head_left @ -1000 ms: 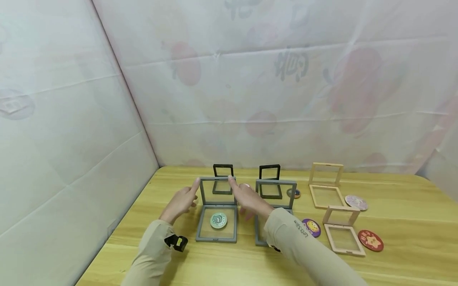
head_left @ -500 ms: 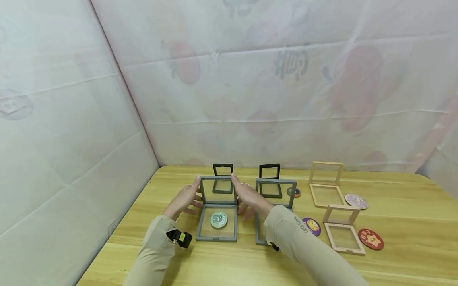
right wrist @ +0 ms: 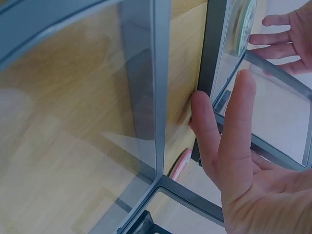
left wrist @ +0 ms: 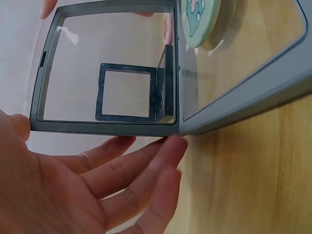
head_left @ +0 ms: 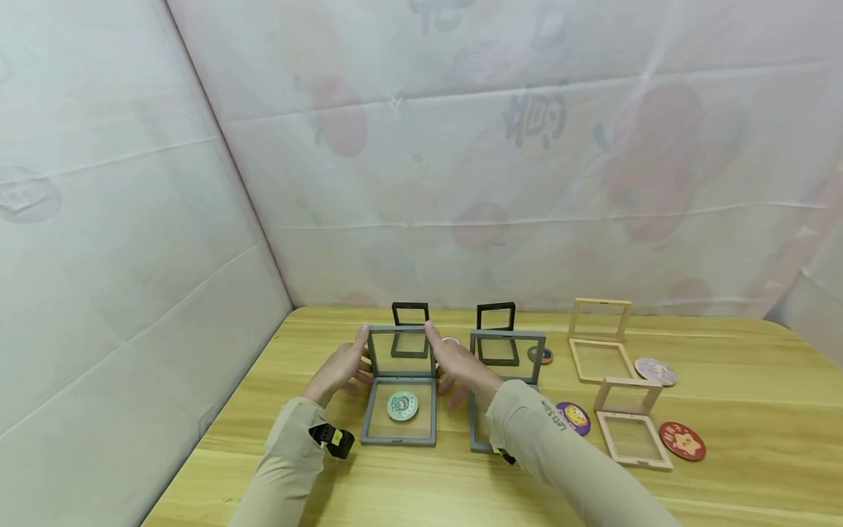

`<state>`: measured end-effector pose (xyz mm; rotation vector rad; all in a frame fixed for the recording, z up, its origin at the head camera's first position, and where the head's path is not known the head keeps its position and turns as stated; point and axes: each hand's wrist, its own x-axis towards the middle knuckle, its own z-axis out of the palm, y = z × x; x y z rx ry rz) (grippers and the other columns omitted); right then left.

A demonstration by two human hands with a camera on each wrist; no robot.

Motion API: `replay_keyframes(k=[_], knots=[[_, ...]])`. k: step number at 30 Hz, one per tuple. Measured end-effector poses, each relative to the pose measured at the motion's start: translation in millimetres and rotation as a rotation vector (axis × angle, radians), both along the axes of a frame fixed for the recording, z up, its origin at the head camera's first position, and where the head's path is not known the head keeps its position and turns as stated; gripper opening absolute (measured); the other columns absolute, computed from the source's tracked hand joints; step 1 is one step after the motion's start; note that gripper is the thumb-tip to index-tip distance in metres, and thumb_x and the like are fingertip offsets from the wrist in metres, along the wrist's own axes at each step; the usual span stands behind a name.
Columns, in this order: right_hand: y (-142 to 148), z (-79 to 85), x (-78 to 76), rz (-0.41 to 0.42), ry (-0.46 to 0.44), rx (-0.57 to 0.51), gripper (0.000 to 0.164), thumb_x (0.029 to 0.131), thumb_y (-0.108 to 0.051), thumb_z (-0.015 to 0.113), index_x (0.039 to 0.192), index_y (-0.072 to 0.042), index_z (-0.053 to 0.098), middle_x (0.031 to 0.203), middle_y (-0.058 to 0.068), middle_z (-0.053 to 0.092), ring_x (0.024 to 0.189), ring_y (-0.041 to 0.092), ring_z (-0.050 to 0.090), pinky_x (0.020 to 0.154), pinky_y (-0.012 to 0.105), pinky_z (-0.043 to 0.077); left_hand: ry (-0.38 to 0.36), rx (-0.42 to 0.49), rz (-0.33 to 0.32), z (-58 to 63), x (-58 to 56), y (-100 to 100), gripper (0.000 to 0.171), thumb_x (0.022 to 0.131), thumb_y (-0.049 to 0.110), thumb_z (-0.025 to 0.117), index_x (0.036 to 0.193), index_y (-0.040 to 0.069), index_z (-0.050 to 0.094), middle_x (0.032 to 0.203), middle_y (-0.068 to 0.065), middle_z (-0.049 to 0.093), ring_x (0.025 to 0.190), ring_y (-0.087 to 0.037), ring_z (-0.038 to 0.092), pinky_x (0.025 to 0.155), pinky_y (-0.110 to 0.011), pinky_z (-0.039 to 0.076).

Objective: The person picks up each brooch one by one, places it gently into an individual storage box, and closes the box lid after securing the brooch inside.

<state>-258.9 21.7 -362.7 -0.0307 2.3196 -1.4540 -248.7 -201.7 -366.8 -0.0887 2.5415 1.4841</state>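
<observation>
A grey display frame [head_left: 398, 441] with clear film lies unfolded, its lid raised. On its lower panel rests a round mint-green badge [head_left: 402, 405] with a cartoon figure. My left hand [head_left: 339, 369] is at the lid's left side, thumb at the top corner, fingers loosely extended along the edge down to the hinge in the left wrist view. Opposite it, my right hand [head_left: 457, 362] has its thumb at the top right corner, other fingers stretched out beside the frame. The right wrist view shows two of those fingers [right wrist: 236, 122] close against the grey rim.
A second grey frame [head_left: 508, 334] stands unfolded beside my right forearm, partly hidden by it. Behind are two small black frames [head_left: 410, 305] [head_left: 496, 306]. On the right are a yellow frame [head_left: 601, 301], a beige frame [head_left: 635, 463] and round badges in purple [head_left: 574, 419], lilac [head_left: 655, 372] and red [head_left: 683, 441].
Both hands have closed in slightly on the sides of the raised lid, their fingers spreading along its edges. Since half a second ago they have barely moved. The frame and badge stay put.
</observation>
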Motion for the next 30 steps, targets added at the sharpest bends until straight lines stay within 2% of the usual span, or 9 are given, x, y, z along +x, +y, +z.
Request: replay_keyframes(k=[6,12,21,30], knots=[[1,-2.1,-1.5,-0.006,-0.005,-0.004,0.099,0.097,-0.078,0.023,0.155,0.001,0.031,0.118,0.025,0.056,0.083,0.036,0.066,0.055,0.045,0.06,-0.019,0.03,-0.006,-2.8,-0.4,-3,0.091,0.104,0.067,0.022,0.137,-0.013,0.048,0.121,-0.032,0.065,0.108,-0.04,0.065,0.093,-0.058,0.052],[3,-3.4,-3.0,0.012,-0.01,-0.016,0.101,0.095,-0.08,0.028,0.155,0.0,0.03,0.121,0.026,0.055,0.084,0.035,0.066,0.056,0.045,0.06,-0.04,0.056,-0.024,-6.4,-1.2,-6,0.093,0.103,0.069,0.023,0.138,-0.013,0.048,0.123,-0.033,0.063,0.112,-0.04,0.064,0.091,-0.058,0.053],[2,-2.2,-3.9,0.033,-0.016,0.0,0.09,0.097,-0.073,0.034,0.155,-0.004,0.032,0.125,0.022,0.053,0.084,0.035,0.068,0.053,0.046,0.059,-0.041,0.074,-0.054,-7.6,1.0,-11,0.093,0.103,0.068,0.025,0.14,-0.015,0.046,0.125,-0.033,0.062,0.114,-0.041,0.063,0.087,-0.056,0.056],[4,-2.2,-2.4,0.058,-0.026,0.007,0.097,0.092,-0.076,0.044,0.157,-0.004,0.031,0.125,0.023,0.056,0.084,0.034,0.067,0.052,0.045,0.059,-0.05,0.111,-0.1,-9.2,5.0,-14,0.089,0.104,0.064,0.029,0.142,-0.016,0.042,0.129,-0.032,0.06,0.12,-0.043,0.059,0.087,-0.054,0.056]])
